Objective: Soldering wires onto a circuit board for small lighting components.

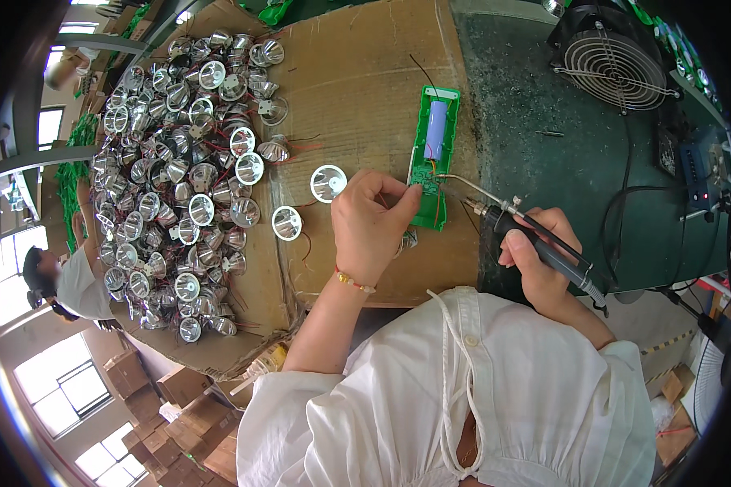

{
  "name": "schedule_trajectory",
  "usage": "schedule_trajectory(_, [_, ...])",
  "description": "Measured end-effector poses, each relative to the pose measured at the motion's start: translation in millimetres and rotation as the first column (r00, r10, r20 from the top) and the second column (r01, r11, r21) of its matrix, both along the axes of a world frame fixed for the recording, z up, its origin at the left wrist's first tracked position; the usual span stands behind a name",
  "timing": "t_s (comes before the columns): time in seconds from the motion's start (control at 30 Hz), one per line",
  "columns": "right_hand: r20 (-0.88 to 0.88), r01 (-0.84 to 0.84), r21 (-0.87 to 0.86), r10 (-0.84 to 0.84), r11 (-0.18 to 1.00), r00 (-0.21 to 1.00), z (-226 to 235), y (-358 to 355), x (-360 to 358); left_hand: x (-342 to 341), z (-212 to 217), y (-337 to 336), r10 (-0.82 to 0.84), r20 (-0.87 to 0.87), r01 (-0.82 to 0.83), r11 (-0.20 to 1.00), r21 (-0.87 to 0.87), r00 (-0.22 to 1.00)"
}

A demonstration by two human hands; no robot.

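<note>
My left hand (371, 223) presses its fingertips on the lower end of a narrow green housing (433, 158) that holds a pale blue cylindrical cell and a small circuit board. A silver reflector cup peeks out under this hand's palm. My right hand (542, 268) grips a black soldering iron (536, 235), whose metal tip reaches left to the board near the cell's wires. The housing lies on a sheet of brown cardboard (357, 81).
A big heap of silver reflector cups with red wires (183, 170) covers the cardboard's left side; two loose cups (328, 183) lie near my left hand. A round wire-guarded fan (613, 65) and a blue control box (701, 170) stand on the green bench at right. Another person (65, 280) stands far left.
</note>
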State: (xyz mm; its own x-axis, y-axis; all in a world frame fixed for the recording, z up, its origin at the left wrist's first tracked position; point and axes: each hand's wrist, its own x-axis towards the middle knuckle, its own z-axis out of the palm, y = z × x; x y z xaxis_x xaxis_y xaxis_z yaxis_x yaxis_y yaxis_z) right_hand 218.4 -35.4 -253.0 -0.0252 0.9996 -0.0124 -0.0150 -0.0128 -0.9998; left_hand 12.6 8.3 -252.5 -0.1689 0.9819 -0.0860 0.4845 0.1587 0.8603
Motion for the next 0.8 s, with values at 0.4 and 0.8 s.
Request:
schedule_trajectory(0.4, [-0.092, -0.064, -0.052, 0.059, 0.997, 0.994, 0.6, -3.9, 11.0, -8.8, 6.4, -29.4, -0.059, 0.034, 0.053, 0.986, 0.158, 0.998])
schedule_trajectory(0.8, [0.032, -0.049, -0.051, 0.051, 0.997, 0.998, -0.5, -3.2, 4.3, -8.4, 1.4, -6.7, -0.274, -0.109, 0.274, 0.962, -0.015, 0.955])
